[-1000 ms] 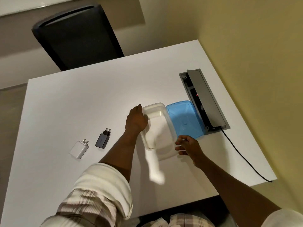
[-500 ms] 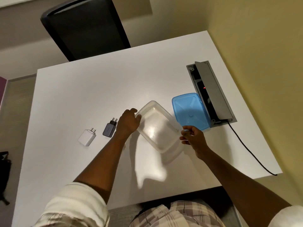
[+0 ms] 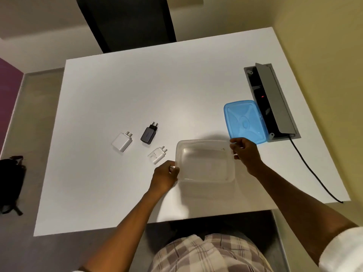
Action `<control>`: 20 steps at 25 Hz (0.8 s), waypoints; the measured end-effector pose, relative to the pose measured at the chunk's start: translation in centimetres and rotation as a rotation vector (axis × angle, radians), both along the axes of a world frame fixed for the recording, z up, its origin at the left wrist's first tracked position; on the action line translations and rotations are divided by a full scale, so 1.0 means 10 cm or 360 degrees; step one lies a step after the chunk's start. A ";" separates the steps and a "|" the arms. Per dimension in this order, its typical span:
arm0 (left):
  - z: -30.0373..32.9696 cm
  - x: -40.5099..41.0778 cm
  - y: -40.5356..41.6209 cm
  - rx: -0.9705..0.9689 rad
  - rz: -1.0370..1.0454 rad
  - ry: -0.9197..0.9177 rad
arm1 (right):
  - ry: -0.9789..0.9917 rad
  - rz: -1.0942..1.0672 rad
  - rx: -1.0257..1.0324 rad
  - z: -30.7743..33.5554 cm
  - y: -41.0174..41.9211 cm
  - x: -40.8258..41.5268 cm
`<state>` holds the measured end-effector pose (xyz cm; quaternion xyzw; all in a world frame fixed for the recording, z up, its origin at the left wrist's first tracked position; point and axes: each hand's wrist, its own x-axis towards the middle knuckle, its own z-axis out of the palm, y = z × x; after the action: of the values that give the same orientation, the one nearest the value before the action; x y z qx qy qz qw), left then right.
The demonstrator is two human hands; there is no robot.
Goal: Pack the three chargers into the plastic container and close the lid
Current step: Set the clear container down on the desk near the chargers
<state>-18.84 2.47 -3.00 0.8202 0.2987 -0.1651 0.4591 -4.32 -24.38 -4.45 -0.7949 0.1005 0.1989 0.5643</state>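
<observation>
A clear plastic container (image 3: pixel 205 160) sits open and empty on the white table (image 3: pixel 137 95). My left hand (image 3: pixel 165 176) grips its near left corner, and my right hand (image 3: pixel 245 152) holds its far right corner. Its blue lid (image 3: pixel 245 121) lies flat behind my right hand. Three chargers lie to the left of the container: a white charger (image 3: pixel 122 142) furthest left, a black charger (image 3: pixel 148 133) beside it, and a second white charger (image 3: pixel 157 154) closest to the container.
An open grey socket box (image 3: pixel 275 101) is set into the table at the right, with a black cable (image 3: pixel 314 173) running off the front edge. A black chair (image 3: pixel 127 22) stands behind the table. A dark bag (image 3: pixel 10 183) lies on the floor at left.
The container has been turned and shifted nearer the front edge. My left hand moved from its far corner to its near left corner, uncovering the second white charger.
</observation>
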 end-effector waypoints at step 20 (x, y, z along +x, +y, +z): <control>-0.50 -0.70 0.90 0.0718 0.0028 0.0085 | -0.0604 0.0347 -0.0026 0.65 1.52 -0.72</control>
<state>-25.88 11.52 -7.96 0.8949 0.3471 -0.1117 0.2574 -11.51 -9.17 2.02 -0.8288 -0.0925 0.1049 0.5418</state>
